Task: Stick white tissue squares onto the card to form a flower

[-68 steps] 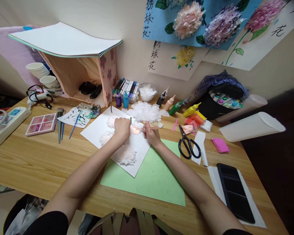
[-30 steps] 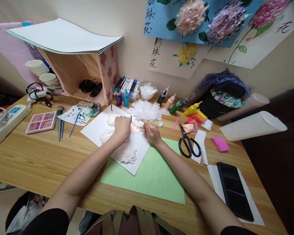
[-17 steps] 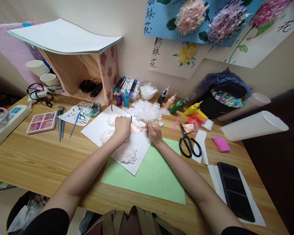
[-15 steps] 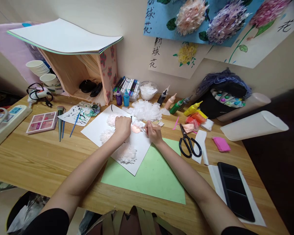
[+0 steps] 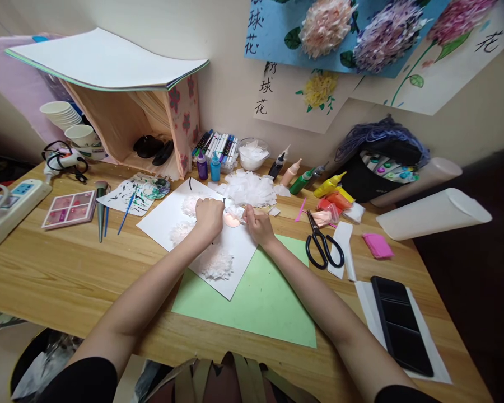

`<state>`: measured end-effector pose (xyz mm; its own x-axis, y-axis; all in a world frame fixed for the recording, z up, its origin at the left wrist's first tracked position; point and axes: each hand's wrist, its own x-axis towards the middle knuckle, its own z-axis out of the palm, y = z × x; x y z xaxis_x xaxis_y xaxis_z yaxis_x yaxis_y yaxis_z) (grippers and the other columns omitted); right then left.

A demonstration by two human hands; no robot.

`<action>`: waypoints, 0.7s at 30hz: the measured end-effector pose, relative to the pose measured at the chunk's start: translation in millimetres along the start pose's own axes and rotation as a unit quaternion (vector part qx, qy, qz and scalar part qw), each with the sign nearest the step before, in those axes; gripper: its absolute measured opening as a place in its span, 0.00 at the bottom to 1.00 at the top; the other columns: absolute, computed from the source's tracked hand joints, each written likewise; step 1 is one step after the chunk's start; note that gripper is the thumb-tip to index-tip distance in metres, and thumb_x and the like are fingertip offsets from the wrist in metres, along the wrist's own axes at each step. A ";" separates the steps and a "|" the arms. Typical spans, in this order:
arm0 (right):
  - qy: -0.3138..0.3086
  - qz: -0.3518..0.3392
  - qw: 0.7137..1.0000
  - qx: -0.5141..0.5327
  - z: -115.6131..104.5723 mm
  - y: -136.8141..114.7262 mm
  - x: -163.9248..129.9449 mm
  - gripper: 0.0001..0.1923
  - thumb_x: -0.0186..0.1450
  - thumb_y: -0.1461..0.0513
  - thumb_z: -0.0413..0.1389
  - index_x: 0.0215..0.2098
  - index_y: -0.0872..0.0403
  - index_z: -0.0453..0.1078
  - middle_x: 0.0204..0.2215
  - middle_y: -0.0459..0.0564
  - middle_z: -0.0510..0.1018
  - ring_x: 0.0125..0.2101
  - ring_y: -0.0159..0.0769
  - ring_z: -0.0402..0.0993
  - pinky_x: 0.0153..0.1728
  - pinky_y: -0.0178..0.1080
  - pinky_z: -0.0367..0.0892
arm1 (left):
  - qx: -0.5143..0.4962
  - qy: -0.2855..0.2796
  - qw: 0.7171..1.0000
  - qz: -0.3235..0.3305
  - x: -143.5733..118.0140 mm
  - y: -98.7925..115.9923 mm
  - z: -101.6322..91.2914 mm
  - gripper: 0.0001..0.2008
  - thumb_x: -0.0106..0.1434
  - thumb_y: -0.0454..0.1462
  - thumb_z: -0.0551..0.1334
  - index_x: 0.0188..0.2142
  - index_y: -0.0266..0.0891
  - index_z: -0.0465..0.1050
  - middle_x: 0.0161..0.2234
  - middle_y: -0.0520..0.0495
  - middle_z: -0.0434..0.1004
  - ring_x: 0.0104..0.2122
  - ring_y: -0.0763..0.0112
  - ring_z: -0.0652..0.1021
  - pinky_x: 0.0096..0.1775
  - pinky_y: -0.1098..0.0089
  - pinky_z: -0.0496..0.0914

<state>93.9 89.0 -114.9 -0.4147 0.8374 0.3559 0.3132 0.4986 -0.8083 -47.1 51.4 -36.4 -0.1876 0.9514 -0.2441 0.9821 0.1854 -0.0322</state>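
A white sheet [image 5: 231, 274] lies aslant on the tabletop, partly over a green sheet [image 5: 252, 313]. It bears several fluffy pale-pink paper flowers [image 5: 217, 264]. My left hand [image 5: 210, 217] is closed in a fist above the sheet's middle, its fingertips hidden. Just right of it is a round peach clay patch [image 5: 232, 220] with white paper bits at its upper edge. My right hand [image 5: 259, 225] is closed in a pinch beside that patch, at the sheet's right edge; what it pinches is too small to name. Behind both hands lies a heap of white paper pieces [image 5: 250, 188].
Black-handled scissors [image 5: 324, 246], a black case [image 5: 401, 324] and a pink packet [image 5: 378, 245] lie to the right. Paint bottles [image 5: 301, 182], markers [image 5: 216, 148] and a bowl [image 5: 254, 155] line the back. Brushes [image 5: 99, 215] and a power strip [image 5: 17, 210] are left.
My right hand has turned slightly and shifted a little left, its fingers more curled. The left fist stays in place over the sheet. The whole view has moved slightly.
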 end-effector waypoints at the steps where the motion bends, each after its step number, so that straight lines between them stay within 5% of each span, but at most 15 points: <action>1: 0.007 0.022 1.000 0.016 1.2 0.6 1.7 0.28 0.68 0.49 0.36 0.15 0.51 0.56 0.12 0.45 0.65 0.16 0.32 0.63 0.24 0.36 0.59 | 0.001 0.001 1.000 0.000 -0.1 0.1 0.1 0.12 0.55 0.28 0.55 0.35 0.33 0.75 0.37 0.36 0.77 0.41 0.57 0.75 0.42 0.63 0.61; 7: 0.056 0.185 0.965 0.178 3.0 4.8 8.0 0.29 0.65 0.42 0.34 0.15 0.50 0.53 0.06 0.40 0.56 0.08 0.28 0.55 0.11 0.33 0.52 | 0.006 0.001 1.000 -0.001 -0.2 0.6 1.3 0.12 0.55 0.27 0.54 0.34 0.34 0.76 0.37 0.37 0.77 0.41 0.58 0.74 0.41 0.64 0.61; 13: 0.053 0.153 0.972 0.170 -2.4 0.2 -1.0 0.29 0.65 0.43 0.38 0.14 0.51 0.54 0.07 0.40 0.55 0.09 0.27 0.54 0.13 0.33 0.51 | 0.001 0.002 1.000 -0.003 0.6 -0.7 1.8 0.12 0.54 0.27 0.55 0.33 0.34 0.75 0.36 0.38 0.77 0.40 0.58 0.75 0.41 0.64 0.61; 21: -0.001 0.074 0.995 0.061 -4.9 -7.1 -4.2 0.29 0.68 0.47 0.36 0.15 0.51 0.57 0.09 0.41 0.60 0.14 0.29 0.62 0.26 0.34 0.62 | 0.005 0.004 1.000 -0.006 0.6 -1.0 0.8 0.12 0.55 0.29 0.54 0.34 0.35 0.75 0.37 0.39 0.78 0.41 0.59 0.75 0.41 0.64 0.61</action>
<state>97.6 83.0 -108.3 -0.3726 0.8995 0.2282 0.2657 0.3390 -0.9025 -48.2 51.6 -37.3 -0.1990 0.9512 -0.2358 0.9800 0.1940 -0.0443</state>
